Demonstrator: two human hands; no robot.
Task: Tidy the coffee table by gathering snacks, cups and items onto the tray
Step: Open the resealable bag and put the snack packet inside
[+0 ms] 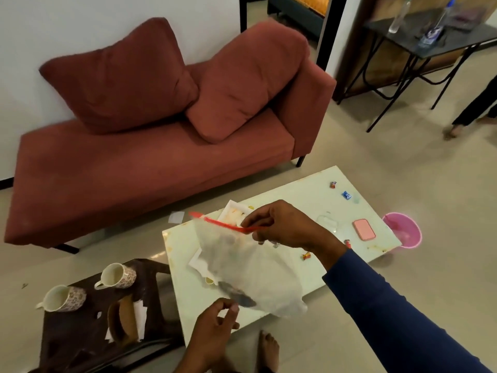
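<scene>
Snacks lie scattered on the white table (295, 200): a red candy (333, 185) and a blue candy (346, 195) near its far end, another small wrapped candy (306, 255) just under the right forearm, and a red scrap (348, 243) close to the sleeve. A pink phone (364, 229) rests flat toward the right edge, with a clear plastic piece (327, 222) beside it. A white tray (234, 215) sits at the table's far left edge, partly hidden behind the right hand (279, 224).

That hand pinches the red zip strip at the top of a clear bag (250, 270), holding it up above the table so that it hangs slanting down toward the left hand (215, 327). Something dark lies in the bag's lower corner; the blur hides what it is. The left hand sits just under that corner with its fingers loosely curled and its fingertips near the plastic; I cannot tell whether they grip it. White paper (199, 263) lies on the table behind the bag.

To the left stands a dark stool (80, 345) carrying two patterned cups (67, 297), both tipped on their sides, along with a brown item and white napkins (141, 316). A pink bin (403, 232) stands on the floor past the table's right end. A red sofa (134, 162) with two cushions runs along the wall.
</scene>
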